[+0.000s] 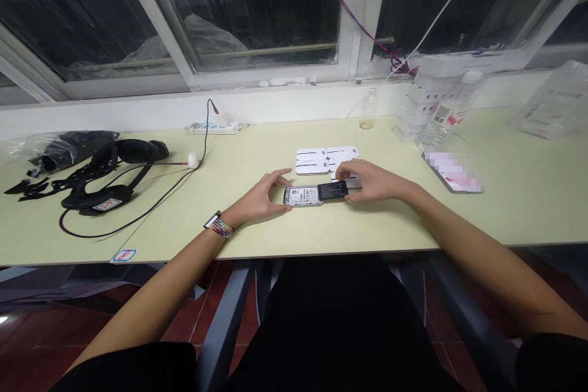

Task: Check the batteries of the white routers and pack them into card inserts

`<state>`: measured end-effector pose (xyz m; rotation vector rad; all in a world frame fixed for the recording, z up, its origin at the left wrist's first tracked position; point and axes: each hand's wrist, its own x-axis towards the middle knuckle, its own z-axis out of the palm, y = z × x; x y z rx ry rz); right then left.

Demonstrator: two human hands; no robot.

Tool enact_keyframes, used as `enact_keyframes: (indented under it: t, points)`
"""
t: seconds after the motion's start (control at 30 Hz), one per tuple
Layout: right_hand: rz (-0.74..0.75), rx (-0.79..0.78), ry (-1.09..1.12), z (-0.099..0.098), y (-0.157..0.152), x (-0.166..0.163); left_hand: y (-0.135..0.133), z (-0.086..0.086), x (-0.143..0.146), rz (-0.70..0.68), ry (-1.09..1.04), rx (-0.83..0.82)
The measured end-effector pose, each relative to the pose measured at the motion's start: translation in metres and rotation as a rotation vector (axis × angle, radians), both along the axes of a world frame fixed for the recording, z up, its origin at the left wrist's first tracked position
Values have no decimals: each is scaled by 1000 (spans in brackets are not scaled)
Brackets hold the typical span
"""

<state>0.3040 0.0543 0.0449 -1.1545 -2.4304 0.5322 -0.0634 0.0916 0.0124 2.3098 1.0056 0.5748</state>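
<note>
In the head view, a small flat device (pixel 302 196) with a light grey edge and a white printed label lies on the table in front of me. My left hand (pixel 264 199) grips its left end, thumb at the near edge and fingers at the far edge. A black flat battery (pixel 333 190) with small print meets the device's right end. My right hand (pixel 362 180) holds that battery by its right end, between thumb and fingers. Whether the battery overlaps the device or only touches it, I cannot tell. Just beyond, several white rounded covers (pixel 312 166) lie in rows, partly hidden by my right hand.
On the left lie a black headset (pixel 98 196) with a cable and a plastic bag (pixel 73 147). A power strip (pixel 215 128) is by the wall. To the right are white boxes (pixel 411 111), a clear bottle (pixel 434 131), a blurred phone-like slab (pixel 452 171) and another plastic bag (pixel 551 101).
</note>
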Motion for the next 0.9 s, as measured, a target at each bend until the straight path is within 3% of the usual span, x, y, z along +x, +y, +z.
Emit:
enact_keyframes:
  t: [0.9]
  points:
    - [-7, -1, -29, -3, 0, -1, -1, 0, 0, 1, 1, -7]
